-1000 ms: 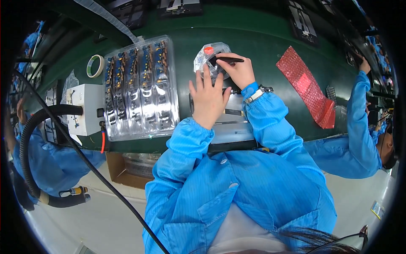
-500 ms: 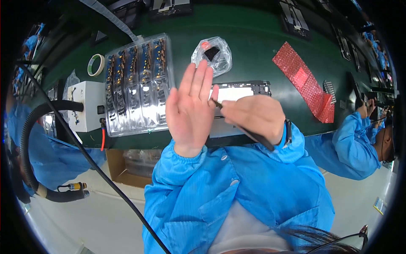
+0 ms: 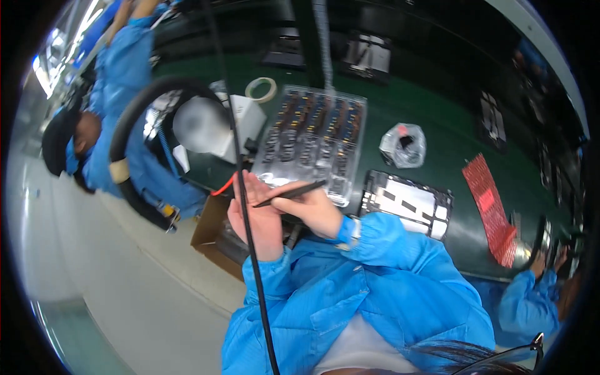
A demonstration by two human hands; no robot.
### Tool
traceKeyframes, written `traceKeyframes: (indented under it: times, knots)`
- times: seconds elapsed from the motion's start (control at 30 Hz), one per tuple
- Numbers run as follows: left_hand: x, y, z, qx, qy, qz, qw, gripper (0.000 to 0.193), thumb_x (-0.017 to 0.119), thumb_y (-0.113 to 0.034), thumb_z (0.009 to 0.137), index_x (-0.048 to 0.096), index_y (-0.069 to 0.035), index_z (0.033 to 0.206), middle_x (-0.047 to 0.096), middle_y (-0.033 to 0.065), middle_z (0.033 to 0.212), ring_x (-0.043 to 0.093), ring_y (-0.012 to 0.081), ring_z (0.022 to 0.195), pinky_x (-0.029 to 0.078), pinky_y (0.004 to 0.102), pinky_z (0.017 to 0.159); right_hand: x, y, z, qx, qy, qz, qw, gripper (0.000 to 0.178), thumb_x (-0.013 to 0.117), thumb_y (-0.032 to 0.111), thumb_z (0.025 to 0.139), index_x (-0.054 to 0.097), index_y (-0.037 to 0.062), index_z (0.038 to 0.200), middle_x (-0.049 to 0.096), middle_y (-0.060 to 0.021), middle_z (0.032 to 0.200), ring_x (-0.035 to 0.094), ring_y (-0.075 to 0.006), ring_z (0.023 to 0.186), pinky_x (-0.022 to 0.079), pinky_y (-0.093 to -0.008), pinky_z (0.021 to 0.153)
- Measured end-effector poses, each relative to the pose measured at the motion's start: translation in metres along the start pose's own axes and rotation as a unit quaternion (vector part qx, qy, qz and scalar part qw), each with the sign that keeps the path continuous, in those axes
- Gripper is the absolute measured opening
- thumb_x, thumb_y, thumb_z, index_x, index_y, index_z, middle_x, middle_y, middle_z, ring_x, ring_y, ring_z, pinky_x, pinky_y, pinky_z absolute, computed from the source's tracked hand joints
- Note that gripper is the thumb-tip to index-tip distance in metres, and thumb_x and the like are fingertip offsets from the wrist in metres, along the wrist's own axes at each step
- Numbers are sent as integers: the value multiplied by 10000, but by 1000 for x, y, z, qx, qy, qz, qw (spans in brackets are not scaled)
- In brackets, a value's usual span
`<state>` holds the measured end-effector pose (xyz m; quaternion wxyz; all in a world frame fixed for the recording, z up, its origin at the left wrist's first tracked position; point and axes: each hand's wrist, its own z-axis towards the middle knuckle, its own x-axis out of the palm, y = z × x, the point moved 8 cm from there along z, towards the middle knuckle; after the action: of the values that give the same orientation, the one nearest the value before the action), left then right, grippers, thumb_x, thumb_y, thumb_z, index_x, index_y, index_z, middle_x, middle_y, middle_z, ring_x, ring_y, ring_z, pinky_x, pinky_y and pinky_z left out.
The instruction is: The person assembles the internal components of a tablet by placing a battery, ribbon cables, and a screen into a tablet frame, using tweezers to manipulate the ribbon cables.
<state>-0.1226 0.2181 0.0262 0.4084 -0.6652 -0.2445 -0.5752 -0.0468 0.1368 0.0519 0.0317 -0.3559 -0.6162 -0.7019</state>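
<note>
My left hand (image 3: 265, 232) is held palm up with its fingers stretched out, and a black cable passes in front of it. My right hand (image 3: 315, 211) grips slim black tweezers (image 3: 299, 190), whose pointed tip meets or hovers over the left palm. Whether anything tiny lies at that tip cannot be made out. Just beyond both hands is a clear plastic tray (image 3: 358, 140) holding rows of small circuit boards. Right of the tray, a flat black-and-white device frame (image 3: 409, 203) lies on the green table.
A crumpled clear bag (image 3: 412, 153) and red bubble wrap (image 3: 490, 209) lie to the right. Left stand a white box (image 3: 251, 119), a tape roll (image 3: 272, 94) and a thick black hose (image 3: 125, 125). Below the table edge sits a cardboard box (image 3: 212, 228). Co-workers are at both sides.
The view has swung, so the table's things appear farther right. My hands have moved left, away from beside the device frame, to the tray's near left corner. The tweezers now point left.
</note>
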Motion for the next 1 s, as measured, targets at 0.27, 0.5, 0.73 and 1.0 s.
traceKeyframes:
  times: [0.27, 0.5, 0.73, 1.0]
  knots:
    - [-92, -132, 24, 188, -191, 69, 961, 465, 230, -259, 879, 439, 1, 1204, 490, 117, 1240, 462, 244, 1152, 350, 413, 989, 102, -136, 81, 182, 103, 35, 977, 131, 620, 107, 814, 605, 45, 930, 600, -16, 789, 561, -67, 681, 474, -186, 587]
    - [-100, -168, 18, 194, -203, 133, 951, 438, 204, -291, 882, 513, -34, 1054, 570, 110, 1090, 538, 247, 1010, 439, 412, 866, 137, -151, 91, 177, 120, 47, 976, 140, 637, 21, 765, 610, -1, 900, 610, -53, 749, 580, -116, 650, 485, -231, 576]
    - [-118, -178, 15, 212, -232, 101, 944, 414, 234, -281, 881, 514, -32, 1057, 582, 108, 1053, 551, 227, 963, 451, 366, 832, 139, -163, 90, 228, 103, 47, 967, 134, 619, 51, 791, 595, -12, 907, 610, -76, 791, 587, -127, 684, 501, -235, 639]
    - [-100, -183, 6, 223, -219, 135, 940, 360, 268, -213, 898, 480, 12, 1083, 534, 155, 1141, 503, 249, 1063, 404, 377, 921, 138, -212, 73, 407, 71, 346, 842, 191, 562, 116, 849, 559, -16, 987, 609, -106, 926, 604, -164, 847, 514, -262, 797]
